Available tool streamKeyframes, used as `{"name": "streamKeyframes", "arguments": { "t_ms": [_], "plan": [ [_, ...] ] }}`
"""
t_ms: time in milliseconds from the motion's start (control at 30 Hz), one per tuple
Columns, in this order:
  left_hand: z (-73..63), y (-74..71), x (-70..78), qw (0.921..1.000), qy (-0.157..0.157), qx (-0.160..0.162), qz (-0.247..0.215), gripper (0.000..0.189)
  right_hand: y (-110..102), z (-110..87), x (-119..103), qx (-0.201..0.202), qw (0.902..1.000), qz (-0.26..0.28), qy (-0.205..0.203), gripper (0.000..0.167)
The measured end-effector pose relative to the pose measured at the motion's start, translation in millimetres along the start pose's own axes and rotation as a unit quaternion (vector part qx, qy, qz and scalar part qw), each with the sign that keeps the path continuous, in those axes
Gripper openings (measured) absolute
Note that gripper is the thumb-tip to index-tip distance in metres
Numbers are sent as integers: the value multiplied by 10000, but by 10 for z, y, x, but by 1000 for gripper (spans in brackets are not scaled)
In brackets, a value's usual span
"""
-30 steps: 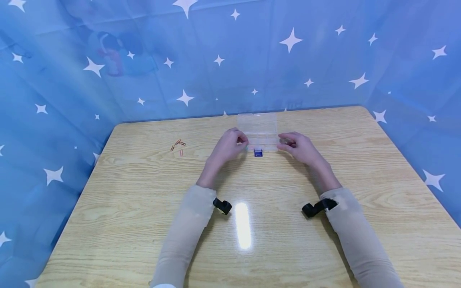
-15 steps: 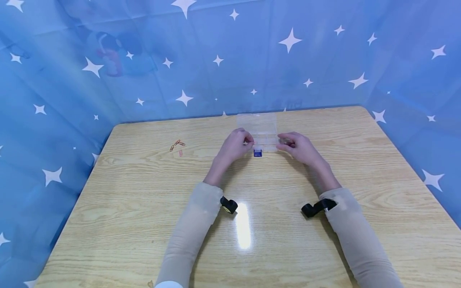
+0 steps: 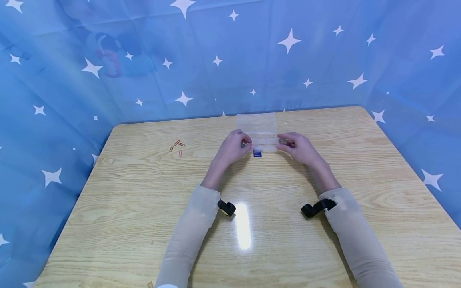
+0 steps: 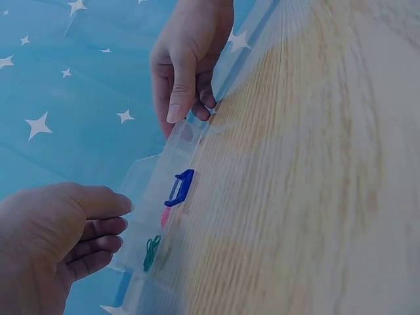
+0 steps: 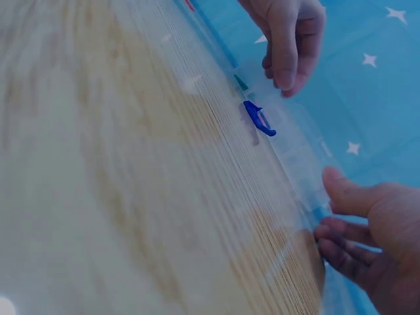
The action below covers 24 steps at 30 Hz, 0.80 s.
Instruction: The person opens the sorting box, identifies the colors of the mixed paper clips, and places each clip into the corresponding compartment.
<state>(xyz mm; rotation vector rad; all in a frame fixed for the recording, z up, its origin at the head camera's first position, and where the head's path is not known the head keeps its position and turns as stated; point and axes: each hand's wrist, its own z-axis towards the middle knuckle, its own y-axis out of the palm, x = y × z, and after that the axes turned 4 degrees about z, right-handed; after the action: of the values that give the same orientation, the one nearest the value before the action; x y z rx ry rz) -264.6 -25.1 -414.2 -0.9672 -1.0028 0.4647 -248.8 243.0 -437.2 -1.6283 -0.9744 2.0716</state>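
Observation:
A clear plastic compartment box [image 3: 264, 147] stands at the far side of the table, its transparent lid [image 3: 255, 122] raised behind it. A blue latch [image 3: 257, 153] sits on its front. Inside, green paper clips [image 4: 151, 253] lie in the left compartment, with pink clips [image 4: 165, 216] beside them. My left hand [image 3: 232, 148] is over the box's left end, thumb and fingers loosely bent. Nothing shows between its fingertips in the left wrist view. At the opposite end, my right hand [image 3: 297, 147] holds the box's side between thumb and fingers.
Several orange paper clips [image 3: 177, 143] and one pink paper clip [image 3: 180, 153] lie on the wooden table [image 3: 144, 208] left of the box. A blue curtain [image 3: 201, 48] with white stars hangs right behind the table's far edge.
My left hand moved right over the box's compartments, then drew slightly back to the left. The right hand and the box have stayed in place.

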Motion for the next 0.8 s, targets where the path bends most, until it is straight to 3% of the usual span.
{"name": "streamKeyframes", "arguments": {
  "t_ms": [433,800],
  "plan": [
    [-194,-140,-169,9991,-212,330,-173,12,8,3,-13,118,9999,-62,12,50],
    [-325,-257,-282,9988,-308,337,-161,15,7,-4,-3,46,10000,-8,15,51]
  ]
}}
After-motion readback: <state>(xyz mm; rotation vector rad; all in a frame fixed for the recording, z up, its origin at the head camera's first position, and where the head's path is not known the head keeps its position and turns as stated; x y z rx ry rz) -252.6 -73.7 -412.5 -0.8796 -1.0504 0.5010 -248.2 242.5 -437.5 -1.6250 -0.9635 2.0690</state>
